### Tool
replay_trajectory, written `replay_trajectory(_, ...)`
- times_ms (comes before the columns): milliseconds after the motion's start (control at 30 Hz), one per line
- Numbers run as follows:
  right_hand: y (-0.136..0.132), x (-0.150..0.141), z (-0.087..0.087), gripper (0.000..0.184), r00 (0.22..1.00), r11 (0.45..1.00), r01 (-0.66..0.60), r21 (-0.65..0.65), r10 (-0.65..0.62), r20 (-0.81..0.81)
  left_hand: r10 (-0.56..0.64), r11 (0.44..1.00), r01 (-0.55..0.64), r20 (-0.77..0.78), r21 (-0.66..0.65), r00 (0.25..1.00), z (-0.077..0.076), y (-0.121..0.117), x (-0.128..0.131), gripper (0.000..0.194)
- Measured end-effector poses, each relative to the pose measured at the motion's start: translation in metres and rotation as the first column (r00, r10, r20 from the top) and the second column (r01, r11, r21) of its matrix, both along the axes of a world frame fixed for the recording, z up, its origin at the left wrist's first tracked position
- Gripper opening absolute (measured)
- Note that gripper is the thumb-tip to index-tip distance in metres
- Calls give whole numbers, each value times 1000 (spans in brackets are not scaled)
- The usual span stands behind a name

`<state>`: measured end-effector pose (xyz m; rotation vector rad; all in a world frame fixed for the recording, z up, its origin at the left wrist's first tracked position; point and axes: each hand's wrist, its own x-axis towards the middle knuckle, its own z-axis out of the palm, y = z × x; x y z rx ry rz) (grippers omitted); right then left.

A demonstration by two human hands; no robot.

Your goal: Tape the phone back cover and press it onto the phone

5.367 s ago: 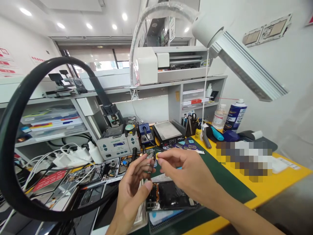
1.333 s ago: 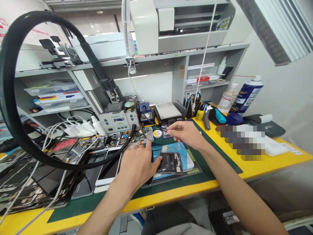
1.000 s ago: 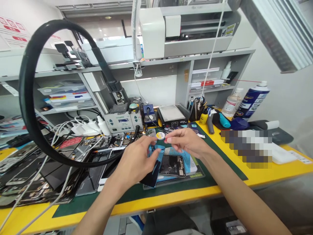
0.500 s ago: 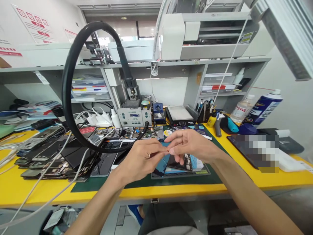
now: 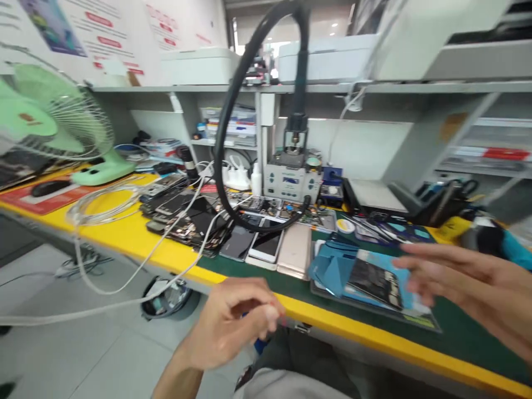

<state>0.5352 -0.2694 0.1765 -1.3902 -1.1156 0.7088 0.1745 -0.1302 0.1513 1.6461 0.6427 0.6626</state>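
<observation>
My left hand (image 5: 233, 324) hangs below the yellow bench edge (image 5: 353, 332), over my lap, with thumb and fingers pinched together; whatever is between them is too small to make out. My right hand (image 5: 461, 277) hovers over the green mat (image 5: 453, 327) with fingers stretched out and blurred, holding nothing. Just left of it, an opened phone (image 5: 376, 280) with bare internals lies on a blue pad. A blue back cover (image 5: 332, 269) rests at the pad's left end.
Several phones (image 5: 266, 244) lie side by side left of the pad, beyond a heap of phone parts (image 5: 183, 221). A rework station (image 5: 293, 180) with a looping black hose (image 5: 222, 122) stands behind. A green fan (image 5: 41, 116) stands far left. White cables (image 5: 103, 205) trail off the bench towards a floor bin (image 5: 166, 296).
The view has swung left. My hands, meeting over the phone half a second ago, have parted: the left dropped below the bench edge still pinched, the right spread out over the mat.
</observation>
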Motion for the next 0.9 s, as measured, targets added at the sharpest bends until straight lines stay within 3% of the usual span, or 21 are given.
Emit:
replay_trajectory(33,-3,7,-2,33,999,1000,-28,-6,28,-29,62,997,-63,-16,-47,998,-6,-1,-12,21)
replay_trajectory(100,-7,10,1,26,961,974,-224,-27,216,-173,128,988,-135,-85,-76,988,-12,0,-20,26)
replay_trajectory(133,-8,6,6,30,934,953,-297,-62,276,-225,123,990,-129,-104,-58,987,-12,1,-17,30)
replay_trajectory(200,-5,-10,19,35,927,946,-315,-73,290,-238,61,998,-64,-93,-26,994,-13,3,-8,31)
replay_trajectory(267,5,-33,32,26,897,920,-381,-91,344,-279,-20,999,17,-58,-50,998,-21,4,-11,25)
replay_trajectory(300,13,-46,37,25,852,880,-467,-89,421,-311,32,996,-35,-29,-88,999,-30,6,-22,26)
replay_trajectory(367,39,-73,39,34,757,785,-615,-75,560,-337,229,966,-241,-122,-98,966,-56,13,-61,32)
replay_trajectory(500,119,-126,12,38,677,687,-718,-109,654,-337,450,870,-487,-276,-81,849,-116,38,-158,39)
replay_trajectory(567,159,-148,-8,35,667,664,-734,-141,668,-329,524,819,-572,-361,-33,771,-140,58,-190,46)
replay_trajectory(700,214,-173,-33,27,679,646,-733,-213,669,-303,588,764,-641,-492,75,643,-180,108,-217,61)
replay_trajectory(800,236,-182,-40,28,696,643,-718,-265,664,-275,583,760,-639,-559,118,590,-200,143,-226,53)
replay_trajectory(900,253,-189,-46,28,726,659,-687,-306,645,-238,562,774,-621,-590,128,579,-207,172,-235,37)
